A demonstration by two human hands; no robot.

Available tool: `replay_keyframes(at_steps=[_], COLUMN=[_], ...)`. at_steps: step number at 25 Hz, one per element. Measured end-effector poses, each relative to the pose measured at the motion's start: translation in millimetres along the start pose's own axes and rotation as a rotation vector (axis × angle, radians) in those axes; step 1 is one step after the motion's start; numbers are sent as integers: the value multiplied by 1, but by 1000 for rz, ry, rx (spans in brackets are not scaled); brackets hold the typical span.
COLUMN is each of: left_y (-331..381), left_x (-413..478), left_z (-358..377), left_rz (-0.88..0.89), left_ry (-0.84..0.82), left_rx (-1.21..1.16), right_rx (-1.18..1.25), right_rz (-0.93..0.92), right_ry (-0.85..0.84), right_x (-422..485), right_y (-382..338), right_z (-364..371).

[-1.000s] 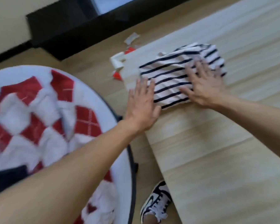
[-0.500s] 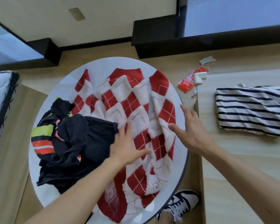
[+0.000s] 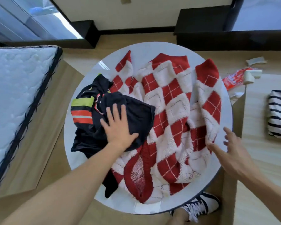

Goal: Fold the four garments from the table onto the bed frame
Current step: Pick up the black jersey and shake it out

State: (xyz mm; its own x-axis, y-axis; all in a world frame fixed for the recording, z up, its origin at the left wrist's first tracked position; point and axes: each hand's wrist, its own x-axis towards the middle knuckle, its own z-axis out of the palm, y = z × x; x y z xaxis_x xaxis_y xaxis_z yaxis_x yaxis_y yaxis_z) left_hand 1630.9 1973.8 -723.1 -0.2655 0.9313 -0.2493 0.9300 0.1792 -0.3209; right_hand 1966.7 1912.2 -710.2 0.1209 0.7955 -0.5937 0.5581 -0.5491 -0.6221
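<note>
A round white table (image 3: 91, 73) holds a red and white argyle sweater (image 3: 173, 114) spread across its middle and right. A crumpled black garment (image 3: 136, 111) with yellow-green and orange stripes lies on the table's left half. My left hand (image 3: 117, 125) rests flat on the black garment, fingers straight. My right hand (image 3: 230, 151) hovers with spread fingers at the sweater's right edge; whether it touches the knit I cannot tell. A folded black-and-white striped shirt (image 3: 279, 117) lies on the wooden bed frame (image 3: 258, 159) at the right.
A white mattress (image 3: 15, 95) on a wooden base sits at the left. Red and white packaging scraps (image 3: 237, 77) lie beyond the bed frame's corner. My sneaker (image 3: 199, 207) shows under the table's near edge. Dark low cabinets line the far wall.
My view swung from the striped shirt on the bed frame to the table. Both hands left the shirt; the left moved from the sweater onto the black garment, the right toward the sweater's edge.
</note>
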Motion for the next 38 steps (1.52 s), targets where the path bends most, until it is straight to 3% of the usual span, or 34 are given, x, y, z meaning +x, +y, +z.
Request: replay_keyframes(at_steps=[1, 3, 7, 11, 15, 18, 20, 25, 27, 29, 33, 35, 38], left_y=[-20, -39, -52, -69, -63, -39, -22, -3, 14, 39, 116, 154, 208], left_x=[5, 21, 20, -35, -104, -161, -201, -302, -344, -383, -477, -506, -553], left_z=[5, 1, -79, -221, -381, -474, -530, -664, -704, -728, -780, -802, -830], left_rz=[-16, 47, 82, 279, 480, 665, 774, 1121, 1335, 1442, 1643, 1624, 1668], left_ry=[-46, 24, 183, 472, 394, 307, 175, -44, -126, -182, -503, -566, -731], left_rx=[16, -78, -493, -760, -1119, -1348, -1515, -1747, -1729, -1651, -1505, -1606, -1657], right_rx=[0, 10, 64, 105, 160, 241, 259, 102, 130, 188, 124, 208, 479], right_rz=[-12, -37, -79, -312, -566, -701, -681, -593, -582, -555, -534, -495, -407], right_ry=[5, 3, 5, -118, -270, 45, 276, 609, 772, 903, 1100, 1085, 1305], right_x=[-1, -4, -32, -102, -186, -258, -306, -445, -508, -558, -647, -678, -736], right_y=[-3, -10, -51, -135, -238, -292, -306, -303, -294, -283, -247, -233, -202], right_z=[2, 3, -13, -40, -88, -146, -198, -344, -401, -444, -505, -522, -539])
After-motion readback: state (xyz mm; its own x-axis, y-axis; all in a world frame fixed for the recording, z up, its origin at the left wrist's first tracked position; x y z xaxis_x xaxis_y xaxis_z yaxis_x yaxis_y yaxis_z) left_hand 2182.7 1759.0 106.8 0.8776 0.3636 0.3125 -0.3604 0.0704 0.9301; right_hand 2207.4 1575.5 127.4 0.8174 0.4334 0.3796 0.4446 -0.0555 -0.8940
